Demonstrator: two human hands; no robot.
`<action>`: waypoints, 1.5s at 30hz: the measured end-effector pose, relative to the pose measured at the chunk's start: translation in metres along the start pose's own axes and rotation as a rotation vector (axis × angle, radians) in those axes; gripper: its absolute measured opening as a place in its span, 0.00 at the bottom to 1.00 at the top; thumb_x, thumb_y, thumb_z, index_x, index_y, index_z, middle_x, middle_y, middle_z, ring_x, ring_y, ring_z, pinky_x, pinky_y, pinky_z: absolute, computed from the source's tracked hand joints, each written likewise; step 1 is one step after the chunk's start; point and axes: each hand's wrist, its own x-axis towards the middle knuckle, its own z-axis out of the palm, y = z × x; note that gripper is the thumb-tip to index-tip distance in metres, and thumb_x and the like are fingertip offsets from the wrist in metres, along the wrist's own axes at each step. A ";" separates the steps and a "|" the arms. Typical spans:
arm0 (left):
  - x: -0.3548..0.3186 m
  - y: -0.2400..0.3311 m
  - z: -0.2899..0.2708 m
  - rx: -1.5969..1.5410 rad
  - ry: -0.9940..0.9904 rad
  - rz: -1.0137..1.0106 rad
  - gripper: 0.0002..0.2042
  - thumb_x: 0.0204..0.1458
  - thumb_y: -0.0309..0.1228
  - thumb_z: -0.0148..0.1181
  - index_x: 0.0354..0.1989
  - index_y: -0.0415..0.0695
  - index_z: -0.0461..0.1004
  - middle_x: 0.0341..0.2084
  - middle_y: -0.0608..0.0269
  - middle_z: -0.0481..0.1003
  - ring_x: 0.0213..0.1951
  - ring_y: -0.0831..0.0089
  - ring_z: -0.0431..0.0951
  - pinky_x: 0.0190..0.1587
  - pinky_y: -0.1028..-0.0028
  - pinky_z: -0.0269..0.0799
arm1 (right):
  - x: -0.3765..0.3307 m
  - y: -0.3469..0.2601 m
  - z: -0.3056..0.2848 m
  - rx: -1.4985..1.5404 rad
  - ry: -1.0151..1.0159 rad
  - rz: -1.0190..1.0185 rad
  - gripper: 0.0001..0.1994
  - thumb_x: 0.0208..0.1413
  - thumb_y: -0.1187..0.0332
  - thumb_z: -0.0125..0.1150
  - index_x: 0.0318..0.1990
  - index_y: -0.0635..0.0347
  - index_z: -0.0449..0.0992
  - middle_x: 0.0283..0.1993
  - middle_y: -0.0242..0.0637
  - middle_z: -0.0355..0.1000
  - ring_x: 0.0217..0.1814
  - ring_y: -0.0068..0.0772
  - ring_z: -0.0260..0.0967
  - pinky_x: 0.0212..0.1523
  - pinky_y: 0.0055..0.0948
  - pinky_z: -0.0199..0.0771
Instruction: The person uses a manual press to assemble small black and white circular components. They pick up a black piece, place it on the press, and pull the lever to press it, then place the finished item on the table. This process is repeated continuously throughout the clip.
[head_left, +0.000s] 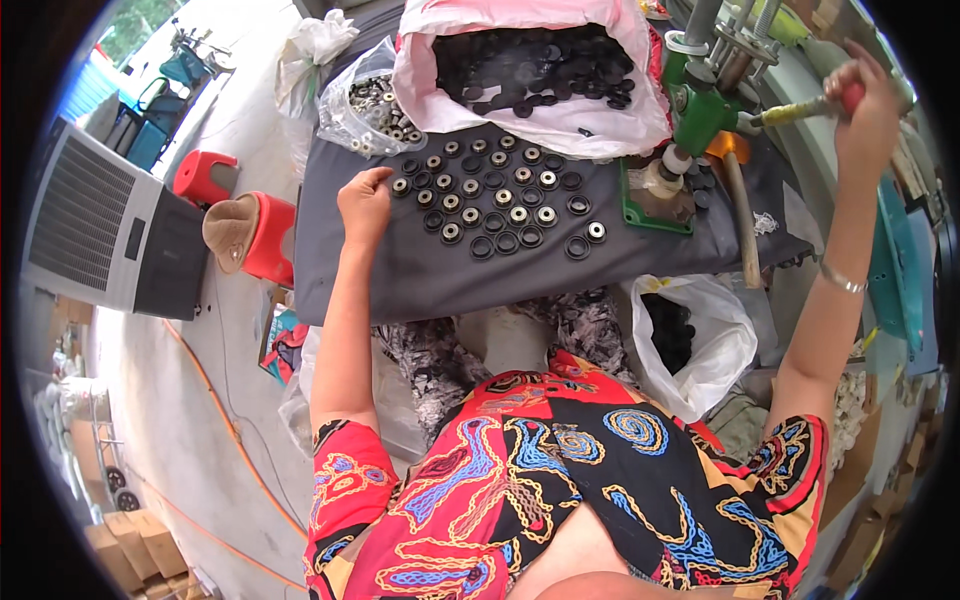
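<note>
Black rings (497, 205) meet the left hand's (365, 200) hidden fingertips; right hand (868, 105) grips the press lever (800, 108).

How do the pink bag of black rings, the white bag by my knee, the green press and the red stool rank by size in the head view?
1. pink bag
2. white bag
3. green press
4. red stool
The two bags look close; nearness makes the order unsure.

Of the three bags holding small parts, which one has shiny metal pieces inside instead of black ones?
The clear plastic bag at the table's far left corner. The pink-white bag beside it and the white bag by the person's lap hold black rings.
</note>
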 end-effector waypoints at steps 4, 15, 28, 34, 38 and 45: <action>0.002 -0.009 0.001 0.078 -0.116 0.130 0.09 0.46 0.22 0.59 0.37 0.42 0.81 0.35 0.58 0.80 0.39 0.62 0.79 0.44 0.69 0.73 | 0.041 0.018 0.008 -0.077 0.000 0.081 0.15 0.63 0.72 0.43 0.51 0.73 0.68 0.26 0.35 0.62 0.27 0.27 0.61 0.31 0.26 0.65; 0.006 0.003 -0.004 0.274 -0.174 0.296 0.10 0.42 0.22 0.59 0.34 0.43 0.81 0.34 0.59 0.79 0.39 0.58 0.77 0.43 0.65 0.73 | 0.046 0.022 0.009 -0.130 -0.009 0.034 0.16 0.60 0.72 0.43 0.51 0.73 0.69 0.26 0.33 0.63 0.26 0.27 0.60 0.30 0.25 0.65; 0.049 -0.007 -0.001 0.394 -0.438 0.239 0.16 0.42 0.27 0.62 0.43 0.46 0.79 0.32 0.54 0.76 0.37 0.59 0.78 0.44 0.64 0.73 | 0.058 0.030 -0.002 -0.187 -0.061 0.007 0.16 0.60 0.73 0.42 0.51 0.74 0.68 0.26 0.33 0.62 0.26 0.27 0.60 0.30 0.25 0.64; 0.006 -0.029 -0.024 -0.086 -0.079 -0.144 0.12 0.42 0.27 0.65 0.37 0.41 0.77 0.28 0.57 0.77 0.30 0.69 0.77 0.36 0.70 0.72 | 0.052 0.027 0.007 -0.142 -0.033 -0.002 0.17 0.60 0.73 0.41 0.52 0.75 0.68 0.25 0.33 0.61 0.26 0.26 0.59 0.29 0.25 0.64; -0.022 -0.019 -0.039 0.295 -0.072 0.226 0.12 0.40 0.26 0.65 0.37 0.42 0.76 0.32 0.58 0.79 0.35 0.64 0.76 0.42 0.68 0.72 | 0.049 0.024 0.009 -0.115 -0.019 -0.004 0.16 0.60 0.73 0.42 0.52 0.74 0.68 0.24 0.32 0.61 0.26 0.24 0.59 0.30 0.24 0.64; -0.030 -0.001 -0.020 0.029 -0.025 0.186 0.11 0.44 0.26 0.64 0.39 0.44 0.81 0.34 0.60 0.78 0.40 0.63 0.75 0.45 0.67 0.71 | 0.047 0.023 0.011 -0.143 -0.006 -0.016 0.15 0.62 0.74 0.42 0.52 0.74 0.68 0.25 0.31 0.62 0.27 0.24 0.59 0.31 0.25 0.64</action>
